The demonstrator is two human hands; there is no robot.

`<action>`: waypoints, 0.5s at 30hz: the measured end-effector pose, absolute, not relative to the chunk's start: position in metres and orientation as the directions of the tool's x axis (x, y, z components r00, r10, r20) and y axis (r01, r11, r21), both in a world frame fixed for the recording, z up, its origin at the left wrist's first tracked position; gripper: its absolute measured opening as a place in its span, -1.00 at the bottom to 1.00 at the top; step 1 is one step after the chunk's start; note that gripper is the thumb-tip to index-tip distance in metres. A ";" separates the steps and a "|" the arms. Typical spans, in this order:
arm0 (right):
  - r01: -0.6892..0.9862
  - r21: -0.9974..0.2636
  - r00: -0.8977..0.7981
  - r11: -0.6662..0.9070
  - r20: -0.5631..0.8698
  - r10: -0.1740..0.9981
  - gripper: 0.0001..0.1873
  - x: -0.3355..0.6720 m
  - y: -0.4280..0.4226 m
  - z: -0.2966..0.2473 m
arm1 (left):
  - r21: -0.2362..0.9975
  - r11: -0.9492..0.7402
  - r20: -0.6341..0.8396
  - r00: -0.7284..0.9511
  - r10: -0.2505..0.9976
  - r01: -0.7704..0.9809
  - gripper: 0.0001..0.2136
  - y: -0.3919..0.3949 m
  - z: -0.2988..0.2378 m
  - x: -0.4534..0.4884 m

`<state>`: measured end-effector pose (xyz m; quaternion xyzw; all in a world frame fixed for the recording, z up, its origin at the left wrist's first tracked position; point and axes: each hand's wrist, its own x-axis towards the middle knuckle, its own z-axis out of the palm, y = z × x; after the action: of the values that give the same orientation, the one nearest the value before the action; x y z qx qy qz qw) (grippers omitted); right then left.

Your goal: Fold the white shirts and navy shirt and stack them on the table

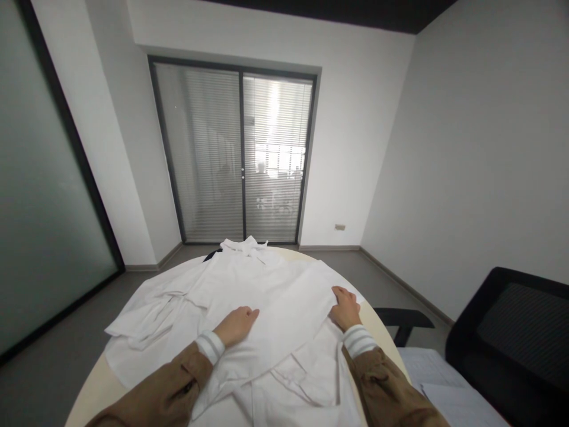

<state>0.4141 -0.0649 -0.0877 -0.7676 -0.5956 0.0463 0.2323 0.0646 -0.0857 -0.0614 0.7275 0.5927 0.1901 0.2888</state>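
A white collared shirt (275, 290) lies spread over a round table, its collar at the far edge and creased cloth at the near side. My left hand (237, 326) rests on the middle of the shirt. Its fingers are curled closed against the fabric, and the fingertips are partly hidden. On the right, my right hand (345, 308) pinches the edge of a broad flap of the shirt near the table's rim. Below that flap, more white cloth lies in loose folds. A bunched sleeve (164, 311) sits on the left.
The pale round table (386, 332) shows its rim on the right. A black mesh chair (511, 332) stands close on the right, with light cloth or papers (444, 379) on its seat. A dark item (212, 255) peeks out beside the collar. Glass panels with blinds (213, 154) are behind.
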 end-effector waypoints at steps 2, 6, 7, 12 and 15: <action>0.895 -0.416 0.244 -0.163 0.149 0.958 -0.27 0.419 -0.065 -0.090 | 0.640 -0.143 -0.026 0.207 0.978 0.755 -0.75 -0.085 -0.069 0.063; 0.835 -0.549 0.063 -0.037 0.027 0.998 -0.21 0.440 -0.064 -0.084 | 0.634 -0.199 0.088 0.186 0.979 0.747 -0.91 -0.088 -0.087 0.060; 0.798 -0.602 0.044 -0.021 0.023 0.999 -0.26 0.444 -0.062 -0.078 | 0.636 -0.208 0.108 0.182 0.977 0.743 -0.92 -0.089 -0.090 0.059; 0.790 -0.562 0.322 -0.244 0.041 0.946 -0.37 0.445 -0.030 -0.039 | 0.697 -0.250 0.210 0.141 0.967 0.673 -0.89 -0.093 -0.093 0.057; 0.818 -0.422 0.428 -0.391 -0.008 0.904 -0.35 0.433 -0.001 -0.026 | 0.704 -0.342 0.349 0.116 0.930 0.622 -0.84 -0.092 -0.088 0.055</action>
<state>0.4327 -0.0008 -0.0257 -0.8254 -0.5216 0.1187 0.1805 0.0551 -0.0924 -0.0881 0.7204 0.5386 0.3899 0.1973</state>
